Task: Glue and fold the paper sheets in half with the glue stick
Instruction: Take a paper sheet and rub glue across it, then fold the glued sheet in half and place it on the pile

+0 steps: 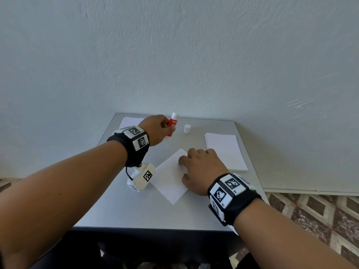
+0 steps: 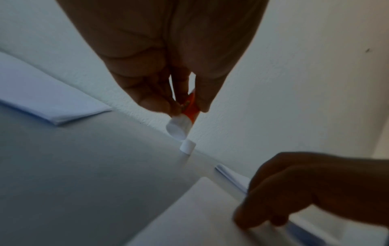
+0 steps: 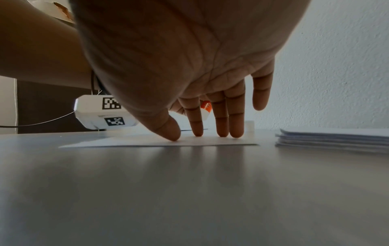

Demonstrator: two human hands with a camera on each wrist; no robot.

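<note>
The glue stick (image 1: 172, 125) stands nearly upright in the left hand (image 1: 155, 131), its long axis tipped slightly to the right at the top, held above the far part of the table (image 1: 120, 206); in the head view the pale end points up toward the wall, and the lower end is hidden behind the fingers (image 2: 151, 101), which are curled round the red barrel. One small white cap (image 1: 187, 128) stands alone on the table just right of the stick, not touching it. The right hand (image 1: 202, 169) lies on a single paper sheet (image 1: 169, 181) at the table's middle, the sheet turned so a corner points toward the person; its fingers (image 3: 221, 119) are straight with the tips pressing on the paper, the little finger lifted clear. Part of that sheet is covered by the hand. Two more lots of paper show: a stack (image 1: 225, 150) at the right edge, several sheets thick, and another pile (image 1: 129, 121) at the far left, largely hidden behind the left wrist. Whether the sheet under the hand is already folded cannot be made out.
</note>
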